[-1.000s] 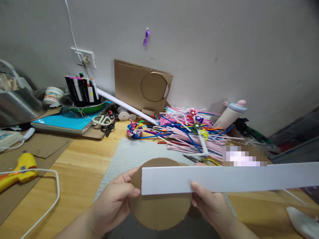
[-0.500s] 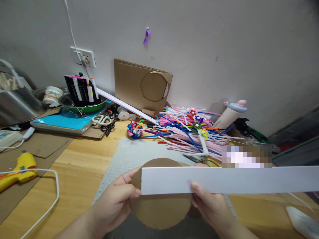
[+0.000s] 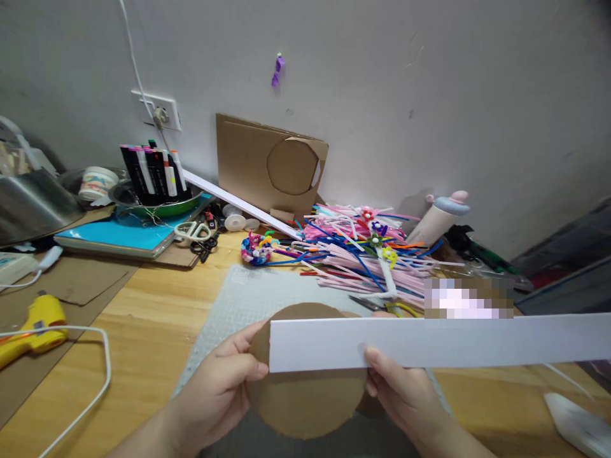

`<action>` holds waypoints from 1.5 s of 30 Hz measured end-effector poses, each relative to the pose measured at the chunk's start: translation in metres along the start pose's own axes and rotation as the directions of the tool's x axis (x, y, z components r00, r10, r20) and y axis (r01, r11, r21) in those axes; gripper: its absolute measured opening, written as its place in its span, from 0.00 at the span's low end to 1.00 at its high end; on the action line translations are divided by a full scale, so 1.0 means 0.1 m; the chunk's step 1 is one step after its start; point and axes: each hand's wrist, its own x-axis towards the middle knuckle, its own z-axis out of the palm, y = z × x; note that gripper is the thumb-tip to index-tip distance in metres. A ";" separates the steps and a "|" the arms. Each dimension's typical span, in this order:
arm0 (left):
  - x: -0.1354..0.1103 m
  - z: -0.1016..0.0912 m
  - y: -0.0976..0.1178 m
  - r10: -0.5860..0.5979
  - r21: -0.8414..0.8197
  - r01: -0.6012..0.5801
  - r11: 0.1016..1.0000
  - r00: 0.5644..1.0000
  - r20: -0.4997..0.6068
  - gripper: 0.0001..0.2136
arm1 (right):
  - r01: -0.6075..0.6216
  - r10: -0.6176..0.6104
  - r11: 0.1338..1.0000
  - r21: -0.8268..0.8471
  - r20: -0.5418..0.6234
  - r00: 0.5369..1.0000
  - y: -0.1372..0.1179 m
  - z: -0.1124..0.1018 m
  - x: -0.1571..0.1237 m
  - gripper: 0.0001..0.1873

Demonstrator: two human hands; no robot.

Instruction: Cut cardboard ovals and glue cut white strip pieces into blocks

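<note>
My left hand [image 3: 217,394] grips the left edge of a round brown cardboard disc [image 3: 305,401], held upright near the table's front edge. A long white strip [image 3: 439,340] lies across the disc's upper half and runs off to the right. My right hand [image 3: 405,397] pinches that strip against the disc at its lower edge, thumb on the front. Both hands hover above a grey cutting mat [image 3: 258,299] on the wooden table [image 3: 153,324].
A heap of coloured pipe cleaners [image 3: 363,254] lies behind the mat, with a bottle [image 3: 436,219] to its right. Cardboard with a cut circle [image 3: 270,165] leans on the wall. A marker set [image 3: 153,175], scissors [image 3: 193,232] and a yellow glue gun [image 3: 33,324] with cable sit left.
The hands, disc and strip stay almost still; the view shifts slightly, and the strip's right end tilts a little.
</note>
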 end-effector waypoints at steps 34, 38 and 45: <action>-0.01 0.00 -0.01 -0.003 0.016 0.004 1.000 1.000 -0.029 0.26 | -0.016 0.021 0.997 0.070 -0.080 0.997 -0.05 0.04 -0.02 0.28; 0.01 -0.02 -0.02 -0.007 0.002 0.007 1.000 1.000 -0.022 0.27 | -0.028 0.029 0.999 0.031 -0.041 0.999 0.00 0.00 0.00 0.23; 0.08 -0.02 0.00 -0.038 -0.005 0.038 0.999 0.998 -0.048 0.28 | -0.095 0.097 0.995 -0.024 0.064 0.993 0.18 -0.15 0.12 0.20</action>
